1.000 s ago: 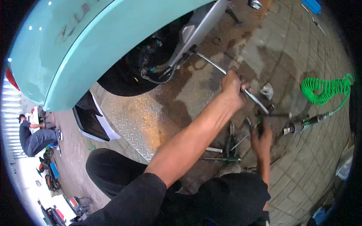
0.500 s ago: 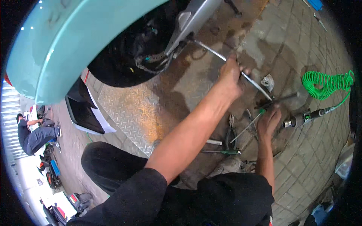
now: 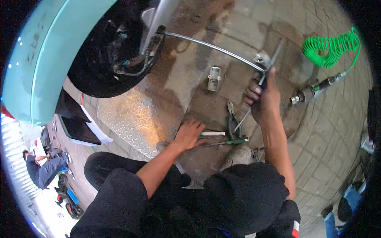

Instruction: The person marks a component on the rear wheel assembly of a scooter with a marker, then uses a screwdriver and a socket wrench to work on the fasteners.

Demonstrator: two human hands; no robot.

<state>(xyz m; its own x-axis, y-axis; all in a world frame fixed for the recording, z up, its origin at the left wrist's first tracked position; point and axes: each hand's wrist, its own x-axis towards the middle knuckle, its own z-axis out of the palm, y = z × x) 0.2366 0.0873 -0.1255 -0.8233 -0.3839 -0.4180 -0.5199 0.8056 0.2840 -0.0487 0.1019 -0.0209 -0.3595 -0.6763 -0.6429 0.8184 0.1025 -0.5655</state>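
My right hand (image 3: pixel 264 95) is closed around the crossbar of a long T-handle wrench (image 3: pixel 214 47). The wrench's bare shaft runs left to the dark fitting at the lower end of the grey fork leg (image 3: pixel 158 16), beside the black wheel (image 3: pixel 99 67). Down on the ground, my left hand (image 3: pixel 190 135) lies with fingers spread, empty as far as I see. It is beside a short white-and-green bar (image 3: pixel 213 133) and a thin rod tool with a green part (image 3: pixel 234 141). Whether it touches either, I cannot tell. Pliers (image 3: pixel 233 119) lie right of these, next to a slim metal rod (image 3: pixel 243 120).
A light green body panel (image 3: pixel 59 47) fills the upper left. A small metal housing (image 3: pixel 214 78) sits on the stained paving. At right lie an air impact tool (image 3: pixel 307 94) and its coiled green hose (image 3: pixel 331 49). A person (image 3: pixel 45 160) works at the far left.
My left hand has let go of the wrench shaft and dropped down to the tools on the ground. My right hand stays at the crossbar, which has turned. The view has shifted.
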